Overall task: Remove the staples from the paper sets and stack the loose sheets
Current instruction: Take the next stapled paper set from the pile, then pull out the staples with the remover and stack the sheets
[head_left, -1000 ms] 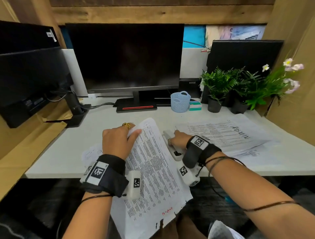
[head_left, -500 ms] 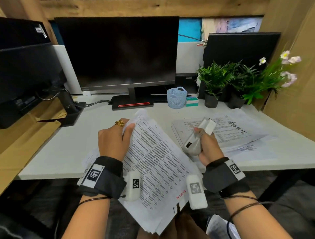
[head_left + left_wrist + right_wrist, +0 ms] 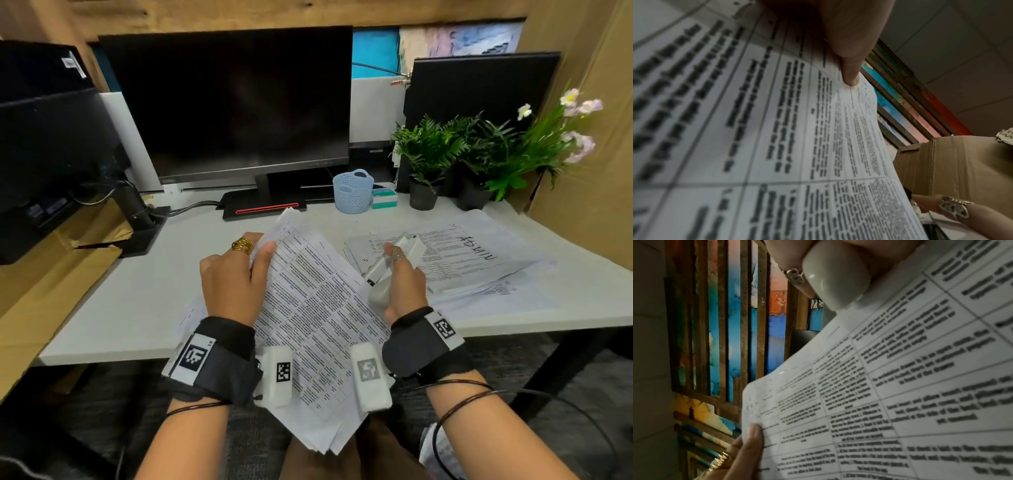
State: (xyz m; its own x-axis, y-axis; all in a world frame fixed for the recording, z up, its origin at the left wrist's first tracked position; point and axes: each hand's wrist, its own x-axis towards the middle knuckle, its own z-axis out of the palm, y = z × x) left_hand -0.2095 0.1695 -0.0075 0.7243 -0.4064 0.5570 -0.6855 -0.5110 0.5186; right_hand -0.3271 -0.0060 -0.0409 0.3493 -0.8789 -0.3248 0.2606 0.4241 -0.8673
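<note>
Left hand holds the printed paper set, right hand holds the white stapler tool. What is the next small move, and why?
Probably bring the white stapler tool up to the top corner of the paper set. The left hand pinches that corner raised, and the right hand grips the tool beside the sheets, not yet touching the corner.

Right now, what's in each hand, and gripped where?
Left hand pinches the stapled paper set near its far top corner. Right hand grips the white staple remover around its rear body.
</note>
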